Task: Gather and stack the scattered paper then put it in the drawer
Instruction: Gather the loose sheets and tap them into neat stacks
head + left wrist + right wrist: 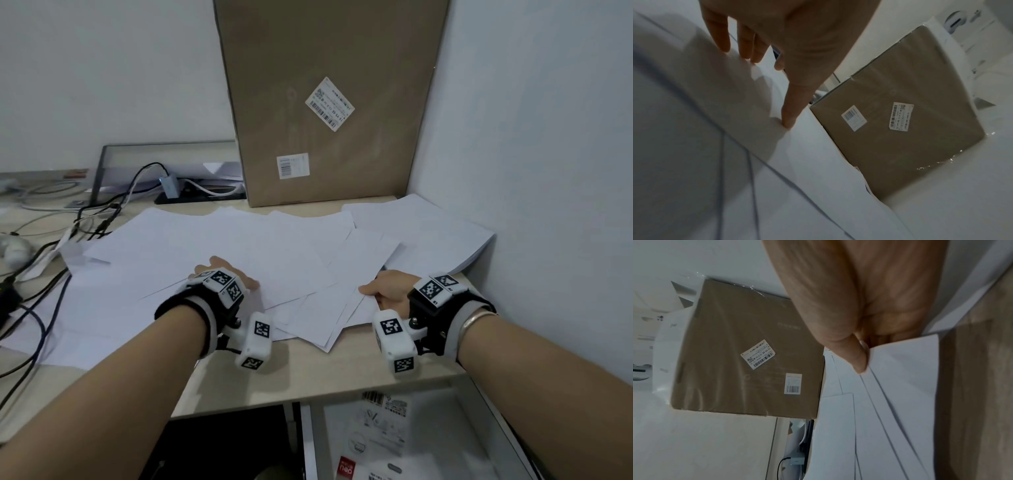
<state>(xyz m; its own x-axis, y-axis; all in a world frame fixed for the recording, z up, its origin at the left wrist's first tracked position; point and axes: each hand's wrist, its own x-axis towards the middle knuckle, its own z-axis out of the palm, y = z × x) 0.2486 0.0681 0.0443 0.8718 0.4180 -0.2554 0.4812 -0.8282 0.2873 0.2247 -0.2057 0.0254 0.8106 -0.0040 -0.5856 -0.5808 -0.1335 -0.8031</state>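
Several white paper sheets (239,246) lie fanned and overlapping across the wooden desk (308,373). My left hand (233,274) rests on the middle sheets; in the left wrist view its fingers (723,40) are straight and the thumb tip presses the paper (818,162). My right hand (380,291) holds the near right edge of the fan. The right wrist view shows its thumb (859,360) on top of several sheets (900,369) and the fingers curled beneath them. The drawer (455,411) stands pulled out below the desk's front edge, on the right.
A tall cardboard box (325,102) leans against the wall behind the papers. A thicker paper pile (428,233) lies in the right corner by the wall. Cables (85,212) and a framed panel (164,164) crowd the left back. Packaged items (376,438) lie in the drawer.
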